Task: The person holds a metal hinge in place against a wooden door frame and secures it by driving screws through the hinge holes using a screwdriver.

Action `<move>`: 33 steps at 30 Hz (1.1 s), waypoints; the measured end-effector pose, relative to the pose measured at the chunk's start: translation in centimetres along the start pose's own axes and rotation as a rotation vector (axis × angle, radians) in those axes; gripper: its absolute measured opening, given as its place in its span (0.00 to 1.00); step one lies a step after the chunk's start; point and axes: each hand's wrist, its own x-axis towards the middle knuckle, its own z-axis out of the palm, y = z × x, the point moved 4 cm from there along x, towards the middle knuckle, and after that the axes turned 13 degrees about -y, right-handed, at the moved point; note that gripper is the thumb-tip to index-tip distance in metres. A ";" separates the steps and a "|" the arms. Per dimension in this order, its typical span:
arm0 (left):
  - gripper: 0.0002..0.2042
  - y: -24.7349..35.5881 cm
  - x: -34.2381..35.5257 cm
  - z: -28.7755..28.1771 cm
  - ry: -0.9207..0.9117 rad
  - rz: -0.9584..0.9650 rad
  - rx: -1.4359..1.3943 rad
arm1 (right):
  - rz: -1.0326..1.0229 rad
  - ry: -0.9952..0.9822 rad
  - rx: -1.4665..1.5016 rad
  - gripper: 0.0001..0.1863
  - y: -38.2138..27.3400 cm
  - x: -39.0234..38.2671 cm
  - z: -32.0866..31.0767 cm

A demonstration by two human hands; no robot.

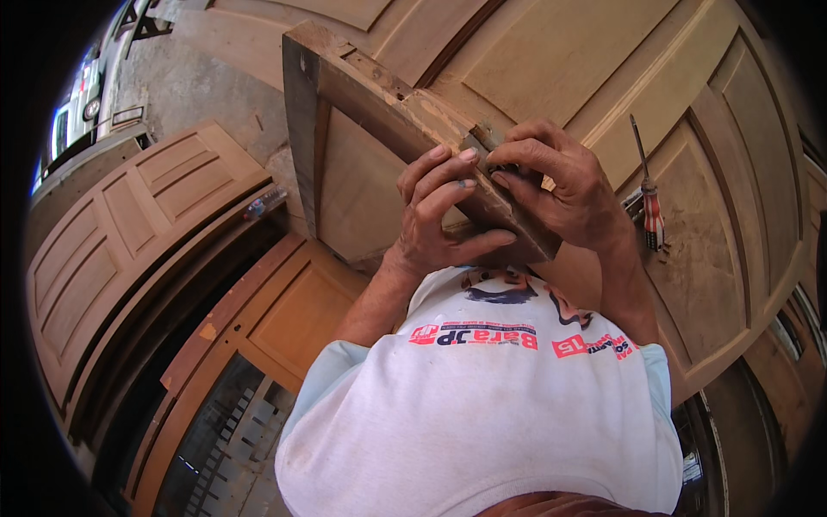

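Note:
A wooden panelled piece (pixel 362 164) stands on edge in front of me, its worn narrow edge facing up with a metal fitting (pixel 478 138) set near the near end. My left hand (pixel 439 207) grips that edge, fingertips on its top and thumb against the side. My right hand (pixel 556 185) has its fingers bent and pinched at the edge beside the fitting, on something small and dark that I cannot make out. To the right, a screwdriver with a red, white and black handle (pixel 653 211) lies on a large panelled door, with several small screws (pixel 663 252) by its handle.
The large pale door (pixel 568 60) fills the back and right. At the left lie stacked panelled doors (pixel 129 224) and an orange-brown door with a glazed opening (pixel 267 319). A bare concrete floor (pixel 228 65) shows behind, with a white vehicle (pixel 82 103) at the far left.

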 end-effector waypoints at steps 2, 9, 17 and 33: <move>0.43 0.0 0.1 0.0 0.000 0.001 0.001 | -0.042 -0.003 -0.032 0.10 0.3 0.1 0.0; 0.43 -0.1 0.1 0.2 0.007 0.005 -0.004 | -0.045 0.038 -0.144 0.09 0.4 0.1 0.4; 0.42 0.0 0.1 -0.1 -0.003 -0.007 -0.001 | -0.046 0.022 0.028 0.08 0.6 -0.2 -0.1; 0.41 0.5 0.9 0.0 0.026 0.023 0.029 | -0.103 0.067 -0.237 0.08 -0.1 0.2 0.6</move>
